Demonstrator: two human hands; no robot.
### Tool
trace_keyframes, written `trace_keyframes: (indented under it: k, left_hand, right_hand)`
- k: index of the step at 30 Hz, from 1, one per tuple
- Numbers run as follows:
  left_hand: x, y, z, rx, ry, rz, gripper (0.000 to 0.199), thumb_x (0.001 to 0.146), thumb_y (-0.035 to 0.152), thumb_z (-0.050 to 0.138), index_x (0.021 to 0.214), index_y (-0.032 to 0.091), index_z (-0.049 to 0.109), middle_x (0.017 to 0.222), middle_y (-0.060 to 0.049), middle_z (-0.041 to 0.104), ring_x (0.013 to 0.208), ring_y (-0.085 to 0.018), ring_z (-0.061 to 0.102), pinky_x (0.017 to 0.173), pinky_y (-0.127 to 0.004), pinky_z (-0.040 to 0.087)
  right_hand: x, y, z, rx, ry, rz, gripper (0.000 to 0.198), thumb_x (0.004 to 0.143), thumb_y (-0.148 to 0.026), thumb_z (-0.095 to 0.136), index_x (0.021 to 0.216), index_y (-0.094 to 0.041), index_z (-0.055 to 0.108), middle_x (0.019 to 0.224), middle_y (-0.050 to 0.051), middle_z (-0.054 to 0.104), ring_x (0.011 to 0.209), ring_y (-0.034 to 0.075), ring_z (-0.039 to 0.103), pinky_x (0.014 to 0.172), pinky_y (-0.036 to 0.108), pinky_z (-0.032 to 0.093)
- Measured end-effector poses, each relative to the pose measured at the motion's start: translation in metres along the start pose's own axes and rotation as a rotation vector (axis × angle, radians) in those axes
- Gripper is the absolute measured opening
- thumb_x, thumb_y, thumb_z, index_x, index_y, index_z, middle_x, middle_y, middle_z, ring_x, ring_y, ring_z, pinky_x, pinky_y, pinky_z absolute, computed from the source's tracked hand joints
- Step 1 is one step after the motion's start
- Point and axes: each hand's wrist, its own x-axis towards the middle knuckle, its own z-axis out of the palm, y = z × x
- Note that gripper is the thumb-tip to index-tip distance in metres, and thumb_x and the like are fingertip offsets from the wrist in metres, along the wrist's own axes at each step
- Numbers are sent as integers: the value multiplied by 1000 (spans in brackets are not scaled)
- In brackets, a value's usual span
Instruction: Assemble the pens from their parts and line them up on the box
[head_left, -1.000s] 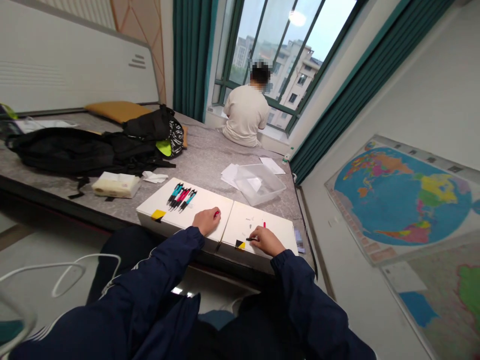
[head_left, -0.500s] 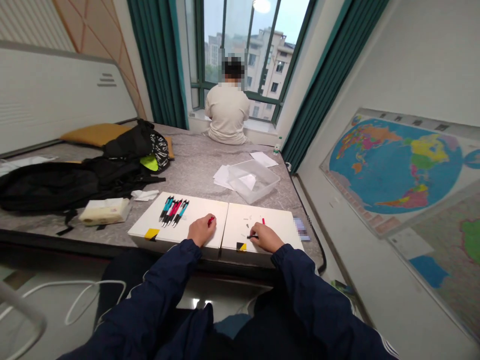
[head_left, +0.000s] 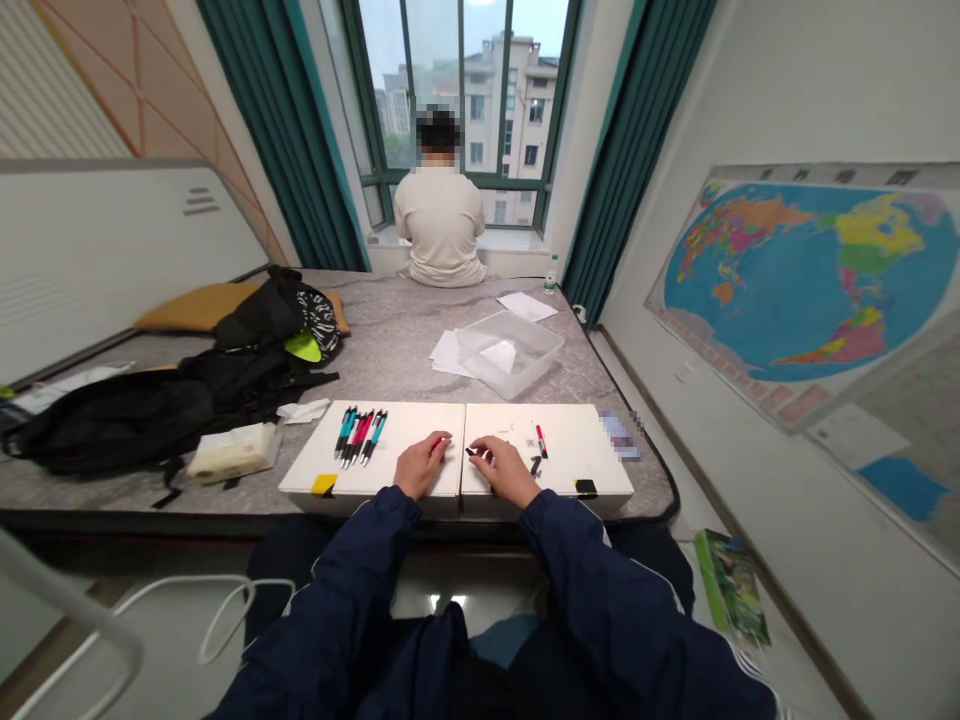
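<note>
Over the left white box (head_left: 420, 415), my left hand (head_left: 417, 468) is closed on a red pen part (head_left: 439, 442). My right hand (head_left: 507, 470) pinches a small black pen part (head_left: 471, 452) above the inner edge of the right white box (head_left: 574, 425). A narrow gap lies between the two hands, and the parts do not touch. Several assembled pens (head_left: 361, 436), turquoise and red with black ends, lie side by side on the left box. Right of my right hand are a red pen barrel (head_left: 541, 440) and a small black part (head_left: 535, 465).
Behind the boxes, a clear plastic bin (head_left: 517, 360) stands by white papers (head_left: 448, 352). A tissue pack (head_left: 232, 452) and black backpack (head_left: 135, 410) lie left. A person (head_left: 439, 220) sits facing the window; a bottle (head_left: 551, 274) stands nearby.
My right hand has moved from the small parts on the right box toward my left hand, carrying the black part. My left hand keeps its red part. The camera view has shifted.
</note>
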Motion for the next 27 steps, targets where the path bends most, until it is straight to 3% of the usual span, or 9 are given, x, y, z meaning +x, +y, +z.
trace_keyframes:
  k: [5, 10, 13, 17, 22, 27]
  left_hand:
    - [0, -1, 6, 200, 56, -22, 33, 93, 46, 43, 111, 28, 65, 84, -4, 72, 78, -21, 66, 65, -26, 39]
    - [0, 0, 6, 240, 65, -55, 32, 93, 42, 44, 108, 25, 66, 87, -6, 72, 81, -21, 65, 67, -27, 38]
    - [-1, 1, 5, 231, 57, -56, 31, 92, 41, 44, 106, 25, 66, 85, -5, 72, 81, -21, 65, 67, -27, 38]
    - [-2, 1, 4, 226, 44, -54, 30, 92, 42, 44, 105, 26, 67, 86, -5, 72, 81, -21, 65, 66, -27, 38]
    - [-1, -1, 6, 214, 53, -52, 31, 92, 42, 44, 103, 26, 67, 83, -5, 71, 78, -22, 64, 65, -27, 37]
    - [-2, -3, 5, 211, 63, -9, 33, 92, 45, 43, 103, 25, 68, 80, -5, 70, 76, -22, 64, 64, -27, 39]
  right_hand:
    - [2, -11, 32, -325, -88, 36, 12, 88, -21, 60, 99, -20, 65, 93, 6, 60, 90, 20, 57, 78, 27, 43]
    - [4, -12, 37, -376, -104, 95, 16, 90, -29, 59, 101, -19, 64, 95, 8, 59, 90, 20, 57, 79, 28, 43]
    - [9, -1, 14, -339, -17, 87, 23, 91, -35, 56, 103, -17, 64, 92, 8, 62, 90, 20, 57, 82, 29, 42]
    - [19, 26, -42, -363, 104, 148, 20, 92, -28, 52, 101, -15, 65, 89, 7, 65, 84, 18, 59, 82, 29, 41]
    - [30, 46, -99, -437, -123, 104, 17, 88, -25, 58, 97, -16, 68, 86, 5, 68, 75, 16, 60, 74, 26, 41]
    - [36, 46, -116, -494, -347, 57, 16, 84, -22, 63, 96, -16, 71, 87, 7, 71, 75, 16, 62, 71, 24, 40]
